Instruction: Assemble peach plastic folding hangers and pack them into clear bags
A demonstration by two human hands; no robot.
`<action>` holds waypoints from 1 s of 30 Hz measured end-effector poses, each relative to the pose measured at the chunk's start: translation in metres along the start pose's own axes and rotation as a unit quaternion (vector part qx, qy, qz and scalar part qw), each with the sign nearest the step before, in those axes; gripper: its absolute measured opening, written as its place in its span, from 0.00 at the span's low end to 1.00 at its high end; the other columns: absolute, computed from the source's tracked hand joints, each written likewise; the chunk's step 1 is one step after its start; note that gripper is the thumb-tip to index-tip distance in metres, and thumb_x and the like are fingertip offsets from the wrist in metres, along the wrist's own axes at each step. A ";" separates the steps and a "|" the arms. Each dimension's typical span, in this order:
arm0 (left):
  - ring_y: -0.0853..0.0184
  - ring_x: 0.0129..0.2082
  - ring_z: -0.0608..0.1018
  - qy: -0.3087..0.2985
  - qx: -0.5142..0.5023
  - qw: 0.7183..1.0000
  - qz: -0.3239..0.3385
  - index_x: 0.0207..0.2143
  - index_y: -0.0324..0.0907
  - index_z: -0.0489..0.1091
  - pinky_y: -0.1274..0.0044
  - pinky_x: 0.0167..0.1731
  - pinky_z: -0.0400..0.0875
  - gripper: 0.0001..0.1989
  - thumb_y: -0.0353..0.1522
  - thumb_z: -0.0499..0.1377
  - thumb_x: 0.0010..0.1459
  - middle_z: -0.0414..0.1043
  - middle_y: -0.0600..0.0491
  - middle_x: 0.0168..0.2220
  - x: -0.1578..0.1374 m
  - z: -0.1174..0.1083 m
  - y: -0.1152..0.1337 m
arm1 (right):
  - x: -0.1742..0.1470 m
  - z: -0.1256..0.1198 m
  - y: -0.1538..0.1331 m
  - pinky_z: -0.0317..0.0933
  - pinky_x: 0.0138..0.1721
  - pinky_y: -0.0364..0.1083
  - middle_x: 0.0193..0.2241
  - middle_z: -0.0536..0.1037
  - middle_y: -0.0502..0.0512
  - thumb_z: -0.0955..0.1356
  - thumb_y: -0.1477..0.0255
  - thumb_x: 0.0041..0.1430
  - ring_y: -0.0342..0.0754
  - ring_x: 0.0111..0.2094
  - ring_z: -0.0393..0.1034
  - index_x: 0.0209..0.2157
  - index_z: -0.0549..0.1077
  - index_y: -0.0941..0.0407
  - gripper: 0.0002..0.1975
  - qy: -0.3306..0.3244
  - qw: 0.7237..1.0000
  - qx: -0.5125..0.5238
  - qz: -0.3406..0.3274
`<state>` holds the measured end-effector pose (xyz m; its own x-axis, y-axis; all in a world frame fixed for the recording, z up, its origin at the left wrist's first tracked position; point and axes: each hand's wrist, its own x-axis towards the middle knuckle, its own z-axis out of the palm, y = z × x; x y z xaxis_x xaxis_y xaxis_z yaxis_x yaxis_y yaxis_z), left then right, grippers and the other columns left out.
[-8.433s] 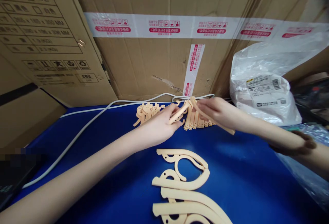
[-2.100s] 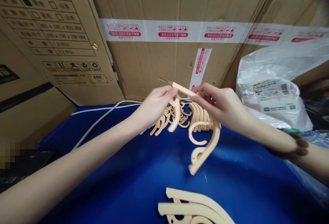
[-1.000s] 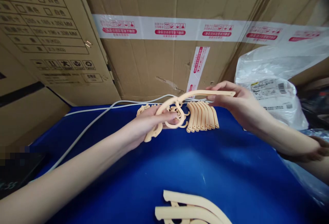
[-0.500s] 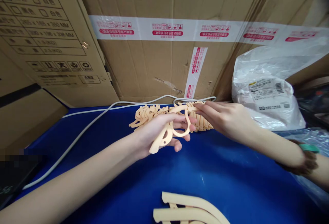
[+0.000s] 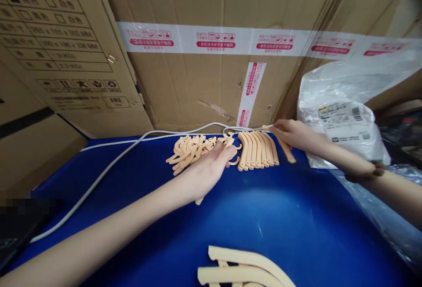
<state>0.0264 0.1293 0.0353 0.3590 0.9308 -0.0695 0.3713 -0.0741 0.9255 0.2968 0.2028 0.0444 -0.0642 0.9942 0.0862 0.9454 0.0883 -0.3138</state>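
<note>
My left hand (image 5: pixel 216 161) is turned palm down at the near edge of a pile. Its fingers are closed around a beige plastic hook piece (image 5: pixel 199 201), mostly hidden, with one end poking out below the palm. At the back right, my right hand (image 5: pixel 292 133) pinches a long curved beige plastic strip (image 5: pixel 287 150), which hangs down from the fingers. Between the hands lies a neat row of similar curved strips (image 5: pixel 259 150), side by side. Loose beige hooked pieces (image 5: pixel 186 148) lie heaped to the left of that row.
Larger curved beige parts (image 5: pixel 245 269) lie at the near edge of the blue table surface (image 5: pixel 158 238). A white cable (image 5: pixel 108 189) runs along the back and left. Cardboard boxes (image 5: pixel 184 89) stand behind. At the right is a clear plastic bag (image 5: pixel 343 124) with a label.
My right hand has moved right, away from the left hand, with a strip in it. My left hand has turned palm down, and the row of strips shows more fully.
</note>
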 end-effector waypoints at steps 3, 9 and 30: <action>0.71 0.20 0.59 -0.021 -0.002 1.000 -0.014 0.29 0.44 0.60 0.78 0.21 0.52 0.21 0.49 0.43 0.64 0.56 0.59 0.22 0.005 -0.001 -0.001 | 0.003 0.009 0.003 0.56 0.26 0.45 0.11 0.68 0.52 0.61 0.66 0.61 0.50 0.20 0.70 0.28 0.73 0.57 0.14 -0.004 0.999 -0.039 0.001; 0.73 0.20 0.59 -0.029 -0.025 0.999 -0.039 0.33 0.43 0.60 0.78 0.22 0.53 0.19 0.50 0.54 0.58 0.57 0.60 0.23 0.006 -0.003 0.007 | 0.005 0.019 0.001 0.58 0.26 0.44 0.12 0.70 0.52 0.57 0.68 0.63 0.49 0.19 0.71 0.33 0.76 0.61 0.19 -0.014 0.998 -0.061 -0.004; 0.74 0.18 0.63 -0.013 -0.126 0.989 -0.071 0.28 0.40 0.65 0.82 0.18 0.53 0.22 0.51 0.58 0.57 0.61 0.60 0.20 0.006 -0.007 0.008 | 0.003 0.027 0.001 0.61 0.30 0.48 0.33 0.79 0.69 0.59 0.68 0.64 0.57 0.33 0.76 0.47 0.69 0.64 0.17 0.020 0.987 -0.159 -0.013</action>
<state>0.0259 0.1369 0.0450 0.3406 0.9160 -0.2121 0.1963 0.1513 0.9688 0.2893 0.2077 0.0190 -0.0836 0.9879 0.1305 0.9965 0.0841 0.0018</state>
